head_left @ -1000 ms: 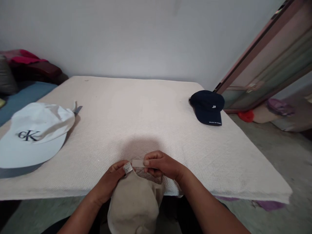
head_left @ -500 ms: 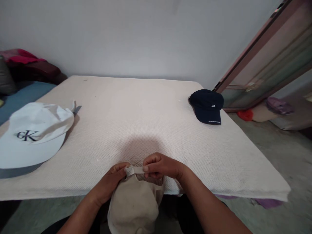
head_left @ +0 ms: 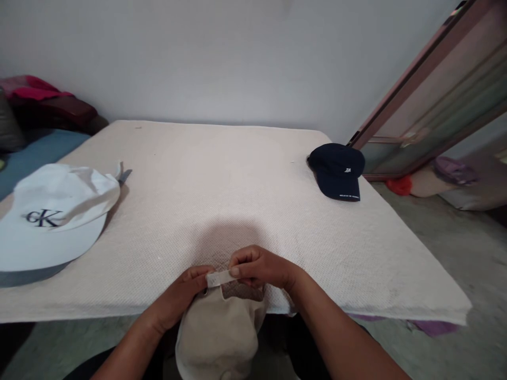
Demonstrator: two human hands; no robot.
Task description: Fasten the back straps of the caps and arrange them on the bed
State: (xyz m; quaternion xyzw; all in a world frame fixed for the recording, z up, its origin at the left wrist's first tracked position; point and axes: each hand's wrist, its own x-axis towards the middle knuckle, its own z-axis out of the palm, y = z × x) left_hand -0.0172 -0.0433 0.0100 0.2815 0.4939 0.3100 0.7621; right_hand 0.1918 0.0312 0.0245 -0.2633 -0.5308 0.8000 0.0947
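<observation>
A beige cap (head_left: 217, 335) hangs at the table's front edge, its back opening and strap turned up. My left hand (head_left: 186, 293) pinches the strap's left end beside a small metal eyelet. The strap (head_left: 220, 278) stretches between the hands, with a pale patch at its left part. Thumb and fingers of my right hand (head_left: 261, 268) are closed on the strap's right part. A white cap (head_left: 59, 211) with dark letters lies at the left of the table, and a navy cap (head_left: 336, 171) sits at the far right.
A pale textured cloth covers the table (head_left: 222, 179), which stands against a grey wall. Behind its left side are a blue surface (head_left: 47, 153) and pink fabric (head_left: 35, 88). On the floor at the right lie a red item (head_left: 400, 184) and purple fabric (head_left: 455, 171).
My right hand has shifted slightly left along with the strap. The strap's left end now tilts more, and the eyelet beside my left hand shows more clearly.
</observation>
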